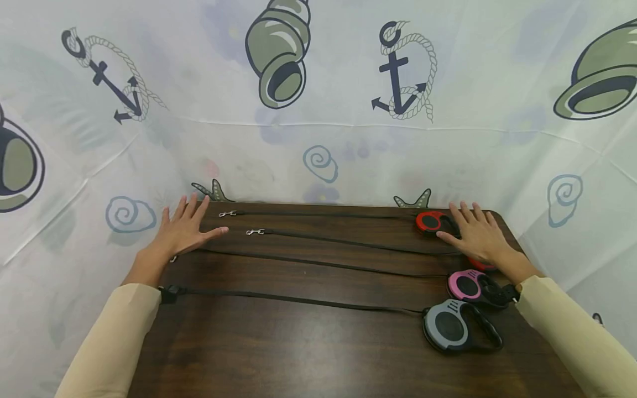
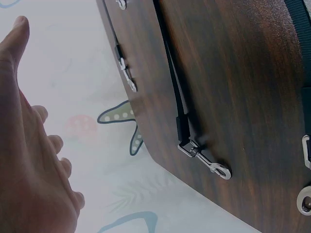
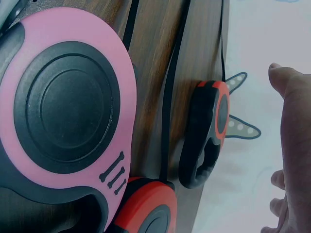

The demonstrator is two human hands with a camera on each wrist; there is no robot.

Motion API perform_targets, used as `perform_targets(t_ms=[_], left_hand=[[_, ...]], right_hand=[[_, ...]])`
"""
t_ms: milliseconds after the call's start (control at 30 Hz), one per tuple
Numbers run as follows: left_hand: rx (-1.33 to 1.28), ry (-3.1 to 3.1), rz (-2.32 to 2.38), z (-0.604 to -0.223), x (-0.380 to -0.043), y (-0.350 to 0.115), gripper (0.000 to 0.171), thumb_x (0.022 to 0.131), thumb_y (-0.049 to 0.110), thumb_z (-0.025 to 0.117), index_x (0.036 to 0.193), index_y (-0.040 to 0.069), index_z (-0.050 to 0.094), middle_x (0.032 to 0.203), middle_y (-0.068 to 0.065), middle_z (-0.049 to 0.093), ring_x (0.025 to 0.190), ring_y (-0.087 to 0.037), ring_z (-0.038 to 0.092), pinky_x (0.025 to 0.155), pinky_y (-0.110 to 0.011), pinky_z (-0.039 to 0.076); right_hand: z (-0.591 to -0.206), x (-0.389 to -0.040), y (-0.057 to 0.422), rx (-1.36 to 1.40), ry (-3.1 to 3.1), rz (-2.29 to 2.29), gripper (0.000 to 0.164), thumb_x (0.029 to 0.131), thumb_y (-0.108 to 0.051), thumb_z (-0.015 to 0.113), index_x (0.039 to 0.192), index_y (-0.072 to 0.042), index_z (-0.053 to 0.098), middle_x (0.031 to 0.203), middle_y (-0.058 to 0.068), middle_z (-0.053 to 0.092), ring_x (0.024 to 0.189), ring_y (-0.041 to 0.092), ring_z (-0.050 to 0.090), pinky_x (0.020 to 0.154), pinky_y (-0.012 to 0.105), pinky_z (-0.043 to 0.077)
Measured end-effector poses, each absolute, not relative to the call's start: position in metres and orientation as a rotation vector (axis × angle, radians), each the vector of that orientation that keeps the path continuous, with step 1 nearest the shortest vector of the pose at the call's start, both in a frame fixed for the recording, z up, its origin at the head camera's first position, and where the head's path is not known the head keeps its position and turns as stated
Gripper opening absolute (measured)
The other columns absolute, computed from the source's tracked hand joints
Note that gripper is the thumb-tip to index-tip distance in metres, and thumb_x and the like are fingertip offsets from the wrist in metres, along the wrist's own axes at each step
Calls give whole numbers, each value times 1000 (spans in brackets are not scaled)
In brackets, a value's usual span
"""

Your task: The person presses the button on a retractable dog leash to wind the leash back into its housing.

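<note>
Several retractable dog leashes lie on the table with their black straps drawn out to the left. The far red leash [image 1: 429, 222] is near the fingers of my right hand [image 1: 480, 235], which is spread flat in the air and holds nothing. A second red leash [image 1: 480, 265] is partly hidden beneath that hand. Closer in are the pink leash [image 1: 465, 286] and the grey leash [image 1: 449, 327]. At the strap ends, metal snap hooks [image 1: 255, 232] show. My left hand [image 1: 181, 229], fingers spread and thumb out, hangs over the left edge; one hook [image 2: 204, 158] lies nearby.
The dark wooden table [image 1: 278, 348] ends at a back edge against a white cloth [image 1: 338, 99] printed with anchors and shells. The cloth also rises along both sides. The grey leash's strap [image 1: 298, 301] runs nearest to me across the table.
</note>
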State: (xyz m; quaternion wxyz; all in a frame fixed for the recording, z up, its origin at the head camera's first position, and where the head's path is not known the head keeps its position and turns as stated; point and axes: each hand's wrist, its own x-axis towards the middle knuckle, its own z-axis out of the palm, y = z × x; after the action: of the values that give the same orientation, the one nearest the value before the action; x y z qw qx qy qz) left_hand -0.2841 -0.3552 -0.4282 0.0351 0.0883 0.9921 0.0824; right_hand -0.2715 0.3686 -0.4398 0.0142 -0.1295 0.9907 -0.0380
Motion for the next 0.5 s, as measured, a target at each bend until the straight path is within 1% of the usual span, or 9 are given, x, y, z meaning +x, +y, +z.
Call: perform_targets(t_ms=[233,500], left_hand=[[262,3039,261,-426,-281,-356,114,96,80,49,170,12,-6,173,-26,-15,158,-51,-15,116,-79,-11],[284,3056,240,-426,-277,-360,113,97,79,49,170,11,-5,173,-27,-10,159,-51,-12,118,-78,-7]], right_hand=[[-442,-271,367,-408,3086,-134,99,104,-69,44,169,-2,10,169,37,14,155,61,6,121,76,8],[-443,-266,367,-428,3108,-168,97,104,-68,47,169,-2,15,169,36,17,155,61,9,121,76,9]])
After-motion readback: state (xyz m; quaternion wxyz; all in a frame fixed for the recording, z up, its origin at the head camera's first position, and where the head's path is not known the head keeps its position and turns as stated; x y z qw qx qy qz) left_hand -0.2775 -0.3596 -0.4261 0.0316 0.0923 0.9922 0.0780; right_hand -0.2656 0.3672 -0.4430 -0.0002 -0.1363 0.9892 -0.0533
